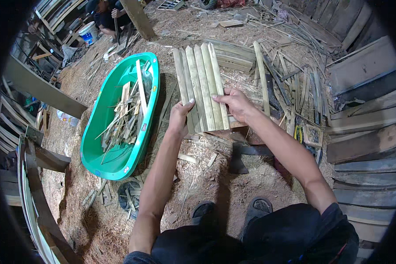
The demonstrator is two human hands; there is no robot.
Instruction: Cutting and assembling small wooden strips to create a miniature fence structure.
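Note:
Between my two hands is a row of pale wooden slats (201,88), several side by side with pointed far ends, like a small fence panel. My left hand (180,116) grips the row's left edge near its lower end, thumb on top. On the right edge, my right hand (235,104) pinches the outermost slat, its thumb lying over the face and its fingers underneath. What joins the slats cannot be seen. Beyond them, a stack of boards (235,57) lies on the ground, and a single pointed slat (262,77) rests just right of it.
A green plastic tub (87,149) with wood offcuts stands at left. Wood shavings cover the floor (198,176). Loose strips (303,88) lie at far right, near stacked curved boards (369,185). A leaning post (138,20) and another person (108,17) are at far left.

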